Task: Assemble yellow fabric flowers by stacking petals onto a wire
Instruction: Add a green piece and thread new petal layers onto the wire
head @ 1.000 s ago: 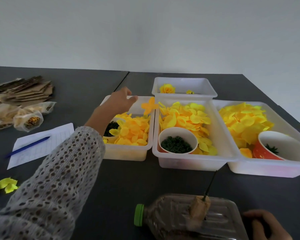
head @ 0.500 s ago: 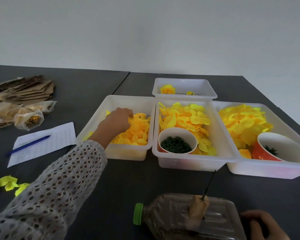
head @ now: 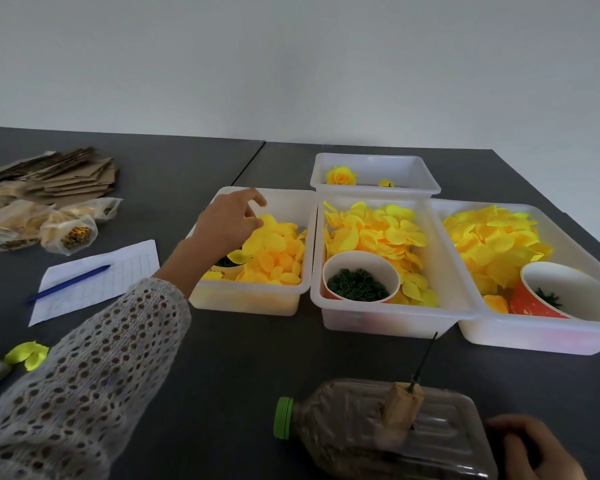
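**A:** Head view first: where is your left hand (head: 227,221)?

**B:** Over the far left corner of the leftmost bin (head: 257,299). Your fingers (head: 257,199) hang loosely curled, their tips at the top of the yellow petals (head: 274,254) heaped there. Whether you have one pinched, I cannot tell.

**A:** And your right hand (head: 530,448)?

**B:** At the near right edge of the table (head: 239,358), curled round the base of the plastic bottle (head: 378,434) lying on its side. A block fixed on top of the bottle carries the wire (head: 425,362), upright and bare.

**A:** Further out?

**B:** Just right of your leftmost bin stands the middle bin (head: 378,320), holding petals and a cup of dark green rings (head: 357,287). The right bin (head: 534,337) touches it, with more petals and an orange cup (head: 565,292). Behind the middle one, a small bin (head: 423,174) holds a finished flower (head: 341,175). Toward the table's left edge lie a sheet of paper (head: 118,271) with a blue pen (head: 68,284) on it, and cardboard pieces (head: 63,174) beyond.
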`<state>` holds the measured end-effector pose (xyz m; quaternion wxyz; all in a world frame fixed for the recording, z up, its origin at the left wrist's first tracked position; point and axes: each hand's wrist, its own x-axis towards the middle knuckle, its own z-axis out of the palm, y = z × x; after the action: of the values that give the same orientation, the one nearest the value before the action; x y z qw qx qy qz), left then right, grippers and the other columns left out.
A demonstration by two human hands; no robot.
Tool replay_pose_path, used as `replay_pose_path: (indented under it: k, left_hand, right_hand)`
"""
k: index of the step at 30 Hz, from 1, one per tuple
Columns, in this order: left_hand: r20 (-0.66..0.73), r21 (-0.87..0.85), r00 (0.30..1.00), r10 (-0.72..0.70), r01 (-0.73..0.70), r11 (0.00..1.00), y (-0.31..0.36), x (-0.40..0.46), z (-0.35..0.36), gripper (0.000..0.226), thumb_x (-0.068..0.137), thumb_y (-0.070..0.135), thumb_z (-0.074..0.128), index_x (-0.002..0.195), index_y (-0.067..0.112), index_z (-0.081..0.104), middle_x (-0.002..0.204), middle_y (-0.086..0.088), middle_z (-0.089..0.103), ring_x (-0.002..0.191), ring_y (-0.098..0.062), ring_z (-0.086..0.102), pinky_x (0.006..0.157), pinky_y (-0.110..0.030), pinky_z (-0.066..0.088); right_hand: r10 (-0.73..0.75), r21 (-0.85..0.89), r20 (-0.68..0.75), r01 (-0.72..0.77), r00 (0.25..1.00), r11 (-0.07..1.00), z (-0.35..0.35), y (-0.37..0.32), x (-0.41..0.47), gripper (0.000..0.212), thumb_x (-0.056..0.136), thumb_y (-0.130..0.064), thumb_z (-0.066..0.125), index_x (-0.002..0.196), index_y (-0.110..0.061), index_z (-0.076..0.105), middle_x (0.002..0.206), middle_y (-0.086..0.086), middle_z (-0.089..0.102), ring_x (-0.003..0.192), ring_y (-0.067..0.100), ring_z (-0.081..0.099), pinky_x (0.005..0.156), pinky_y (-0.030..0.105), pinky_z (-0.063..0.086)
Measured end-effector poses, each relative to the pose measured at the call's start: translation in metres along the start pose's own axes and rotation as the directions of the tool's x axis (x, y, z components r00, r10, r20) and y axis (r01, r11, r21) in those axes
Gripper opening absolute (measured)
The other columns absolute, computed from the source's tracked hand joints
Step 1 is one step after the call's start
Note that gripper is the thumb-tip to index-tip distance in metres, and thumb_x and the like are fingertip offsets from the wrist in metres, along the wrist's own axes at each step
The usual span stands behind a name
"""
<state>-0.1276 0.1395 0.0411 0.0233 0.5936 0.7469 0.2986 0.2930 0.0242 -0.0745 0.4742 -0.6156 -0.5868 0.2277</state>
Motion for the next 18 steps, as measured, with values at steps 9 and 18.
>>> replay_pose_path:
  k: [9, 18]
  left_hand:
    - [-0.241, -0.166, 0.968, 0.074, -0.116, 0.979, 0.030, -0.014, -0.022, 0.054, 0.087, 0.020, 0.070, 0.136, 0.022, 0.048, 0.085, 0.008, 0.062, 0.085, -0.017, 0.062, 0.080, -0.039, 0.053]
    - [-0.191, -0.509, 0.981, -0.031, -0.073, 0.858, 0.083, -0.056, -0.034, 0.040, 0.088, 0.021, 0.070, 0.126, 0.024, 0.056, 0.085, 0.009, 0.064, 0.078, 0.006, 0.063, 0.066, -0.006, 0.047]
  right_hand:
    - [0.013, -0.044, -0.031, -0.014, 0.999, 0.999, 0.000, -0.011, 0.001, 0.038, 0.081, 0.020, 0.052, 0.067, -0.013, 0.065, 0.072, -0.009, 0.062, 0.064, 0.011, 0.058, 0.053, 0.009, 0.040]
    - [0.138, -0.003, -0.041, -0.138, 0.990, 0.990, -0.001, -0.001, 0.004, 0.037, 0.083, 0.017, 0.053, 0.070, -0.014, 0.068, 0.070, 0.001, 0.070, 0.063, -0.002, 0.061, 0.054, 0.002, 0.041]
